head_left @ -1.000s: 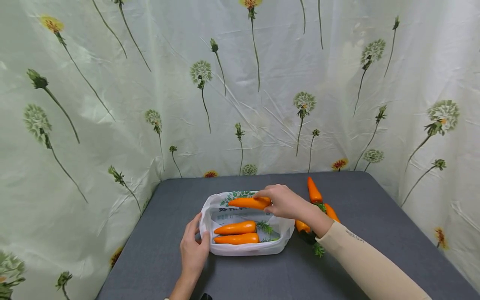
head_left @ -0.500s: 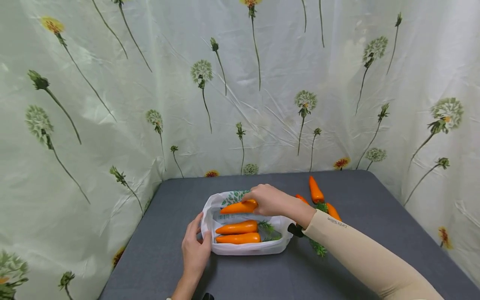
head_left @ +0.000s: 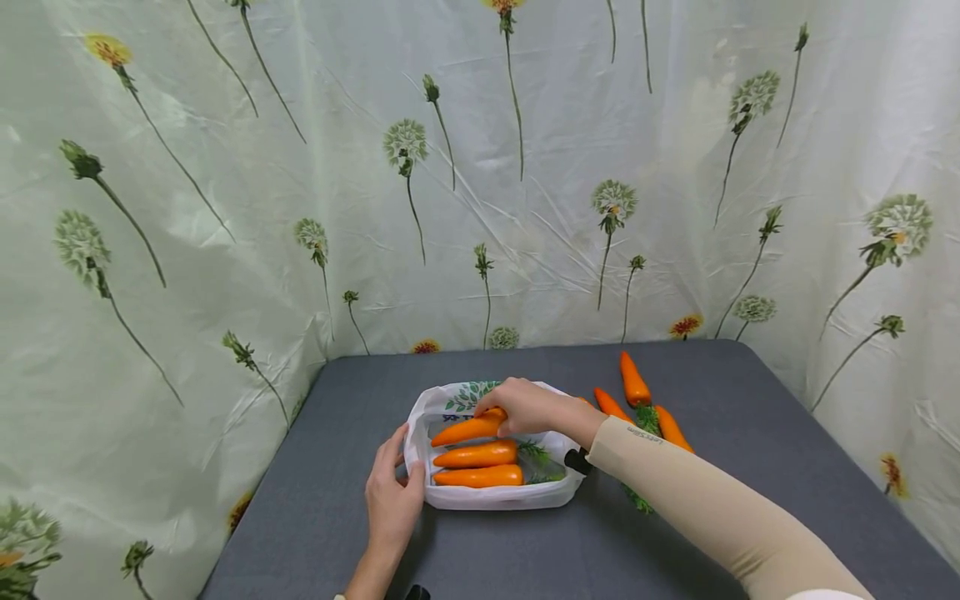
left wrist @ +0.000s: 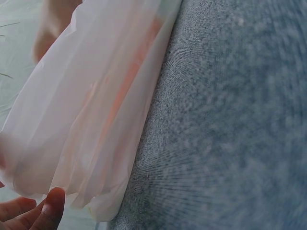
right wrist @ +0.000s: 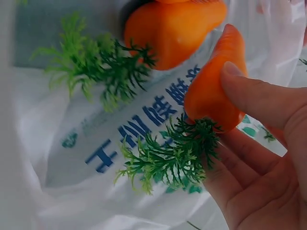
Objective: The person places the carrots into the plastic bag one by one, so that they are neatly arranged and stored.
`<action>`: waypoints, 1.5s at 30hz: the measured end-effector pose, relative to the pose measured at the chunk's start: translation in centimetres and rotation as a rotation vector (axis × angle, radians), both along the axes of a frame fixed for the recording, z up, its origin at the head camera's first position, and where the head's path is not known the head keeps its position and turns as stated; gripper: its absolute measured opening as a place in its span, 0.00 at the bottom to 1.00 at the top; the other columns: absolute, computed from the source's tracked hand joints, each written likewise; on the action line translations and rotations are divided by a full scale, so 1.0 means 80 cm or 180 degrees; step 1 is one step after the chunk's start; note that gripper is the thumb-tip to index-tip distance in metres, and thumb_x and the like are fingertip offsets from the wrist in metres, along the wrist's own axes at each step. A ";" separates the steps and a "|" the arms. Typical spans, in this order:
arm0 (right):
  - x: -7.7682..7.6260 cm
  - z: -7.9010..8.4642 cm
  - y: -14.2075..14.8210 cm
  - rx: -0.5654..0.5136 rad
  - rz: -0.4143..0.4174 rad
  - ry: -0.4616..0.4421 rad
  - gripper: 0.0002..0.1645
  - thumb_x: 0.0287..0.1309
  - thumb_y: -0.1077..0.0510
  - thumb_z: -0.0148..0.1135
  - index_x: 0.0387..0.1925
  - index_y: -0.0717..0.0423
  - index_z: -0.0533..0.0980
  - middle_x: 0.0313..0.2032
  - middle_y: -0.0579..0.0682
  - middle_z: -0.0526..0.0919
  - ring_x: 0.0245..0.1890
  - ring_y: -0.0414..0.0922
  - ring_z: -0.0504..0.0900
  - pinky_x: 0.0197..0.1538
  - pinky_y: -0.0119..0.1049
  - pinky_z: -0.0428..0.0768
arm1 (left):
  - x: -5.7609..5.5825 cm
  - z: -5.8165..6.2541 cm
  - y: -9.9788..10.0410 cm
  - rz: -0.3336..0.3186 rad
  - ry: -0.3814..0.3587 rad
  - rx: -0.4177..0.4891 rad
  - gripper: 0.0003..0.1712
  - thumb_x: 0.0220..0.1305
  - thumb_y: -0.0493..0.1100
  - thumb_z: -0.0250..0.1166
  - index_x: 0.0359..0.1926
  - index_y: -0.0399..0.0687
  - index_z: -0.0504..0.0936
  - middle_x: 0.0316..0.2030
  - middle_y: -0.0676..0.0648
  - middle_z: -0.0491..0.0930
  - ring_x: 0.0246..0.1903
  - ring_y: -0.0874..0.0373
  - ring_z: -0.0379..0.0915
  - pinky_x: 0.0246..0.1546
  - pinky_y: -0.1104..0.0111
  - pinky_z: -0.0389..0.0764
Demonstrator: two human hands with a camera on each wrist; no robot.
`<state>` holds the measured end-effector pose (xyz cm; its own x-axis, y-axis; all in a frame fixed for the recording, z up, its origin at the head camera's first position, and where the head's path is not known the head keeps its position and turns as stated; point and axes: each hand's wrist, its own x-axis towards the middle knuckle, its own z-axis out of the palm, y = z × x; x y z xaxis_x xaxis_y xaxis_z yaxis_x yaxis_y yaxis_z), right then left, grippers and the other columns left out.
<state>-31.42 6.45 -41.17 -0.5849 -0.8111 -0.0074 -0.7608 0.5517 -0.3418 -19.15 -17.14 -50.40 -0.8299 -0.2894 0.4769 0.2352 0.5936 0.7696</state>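
Observation:
A white plastic bag (head_left: 495, 498) with a green leaf print and blue lettering stands with its mouth spread wide. Inside it lie two orange carrots, a middle carrot (head_left: 476, 455) and a front carrot (head_left: 478, 476), with feathery green tops. My right hand (head_left: 521, 408) grips a third carrot (head_left: 461, 430) between thumb and fingers, low inside the bag behind the other two. In the right wrist view, that carrot's green top (right wrist: 177, 148) hangs free near the printed wall. My left hand (head_left: 393, 496) holds the bag's left end, thumb toward the front.
More carrots lie right of the bag on the grey table (head_left: 525, 554), including a far carrot (head_left: 634, 379) and a right-hand carrot (head_left: 672, 429); my right forearm partly covers this group. A flower-printed curtain (head_left: 450, 208) hangs behind the table.
My right hand has moved left and down with its carrot, from above the bag's back rim to inside the bag. My left hand stays at the bag's left end.

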 end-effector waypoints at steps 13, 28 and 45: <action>-0.017 -0.019 0.005 0.0016 -0.0045 -0.0296 0.26 0.57 0.63 0.73 0.59 0.50 0.81 0.50 0.48 0.85 0.47 0.46 0.81 0.49 0.39 0.79 | 0.000 0.002 0.001 0.0010 -0.0005 0.0063 0.34 0.61 0.33 0.67 0.68 0.53 0.74 0.60 0.46 0.76 0.48 0.46 0.80 0.34 0.61 0.86; -0.026 -0.037 0.000 0.0208 -0.0116 -0.0369 0.21 0.64 0.64 0.65 0.57 0.47 0.82 0.49 0.46 0.85 0.47 0.45 0.81 0.50 0.38 0.80 | 0.001 0.001 -0.001 -0.0001 -0.0026 0.0097 0.35 0.61 0.33 0.68 0.69 0.51 0.74 0.60 0.47 0.76 0.49 0.46 0.80 0.37 0.59 0.86; -0.004 0.018 0.008 0.0047 -0.0274 -0.0286 0.18 0.67 0.57 0.64 0.58 0.45 0.82 0.52 0.49 0.85 0.46 0.43 0.83 0.47 0.39 0.82 | 0.001 0.000 -0.002 0.0009 0.0083 0.0082 0.35 0.60 0.32 0.68 0.69 0.52 0.74 0.60 0.47 0.76 0.49 0.47 0.80 0.35 0.60 0.86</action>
